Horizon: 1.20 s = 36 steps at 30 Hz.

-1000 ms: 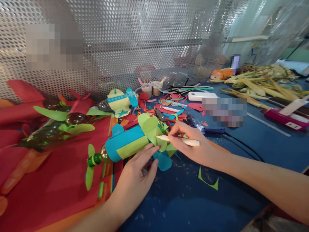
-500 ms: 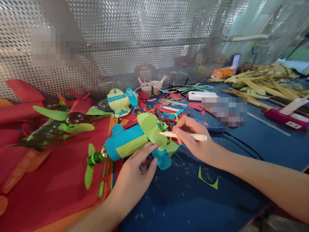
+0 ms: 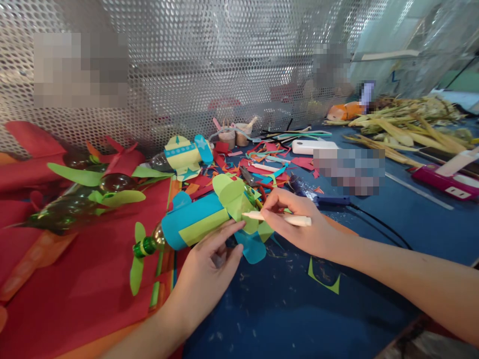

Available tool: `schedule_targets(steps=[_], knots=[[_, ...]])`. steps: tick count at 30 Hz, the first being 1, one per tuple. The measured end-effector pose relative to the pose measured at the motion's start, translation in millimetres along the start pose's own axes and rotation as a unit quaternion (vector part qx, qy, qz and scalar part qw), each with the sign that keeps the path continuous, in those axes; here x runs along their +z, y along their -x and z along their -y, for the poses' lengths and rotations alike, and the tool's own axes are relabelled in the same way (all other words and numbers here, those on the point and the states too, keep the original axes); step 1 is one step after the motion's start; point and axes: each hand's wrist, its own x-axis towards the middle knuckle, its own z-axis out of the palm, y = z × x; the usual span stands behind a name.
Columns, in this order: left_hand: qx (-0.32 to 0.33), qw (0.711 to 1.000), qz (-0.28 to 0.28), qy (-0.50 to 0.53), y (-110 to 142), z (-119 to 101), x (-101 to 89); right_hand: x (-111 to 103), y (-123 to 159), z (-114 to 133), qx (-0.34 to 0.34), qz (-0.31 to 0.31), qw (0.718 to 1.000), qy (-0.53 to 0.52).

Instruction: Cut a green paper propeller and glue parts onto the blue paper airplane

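Observation:
My right hand (image 3: 318,232) grips a slim cream marker (image 3: 297,220) between thumb and fingers, its tip at the lower part of a light green paper piece (image 3: 229,192). That piece, with rounded lobes, lies over the tail end of a toy plane (image 3: 194,213) made from a green bottle wrapped in blue and green paper. My left hand (image 3: 209,264) rests its outstretched fingertips along the plane's near side, with the thumb apart. A green propeller (image 3: 136,275) is on the bottle neck at the left. Blue rounded paper (image 3: 254,249) shows beneath the green piece.
Coloured paper scraps (image 3: 264,149) lie behind the plane, near a blue glue gun (image 3: 333,200) with a black cord. Other bottle planes (image 3: 121,164) stand at left by red paper sheets (image 3: 93,284). A perforated metal wall (image 3: 209,65) backs the table. A green offcut (image 3: 325,285) lies nearer.
My right hand has moved slightly left and down with the marker, its tip shifting along the green paper. My left hand stays on the plane, nearly unmoved.

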Motion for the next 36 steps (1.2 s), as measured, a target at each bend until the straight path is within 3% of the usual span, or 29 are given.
schedule_targets(steps=[36], knots=[[0.017, 0.999, -0.007, -0.026, 0.2, 0.1, 0.1, -0.1, -2.6, 1.6, -0.005, -0.003, 1.0, 0.011]])
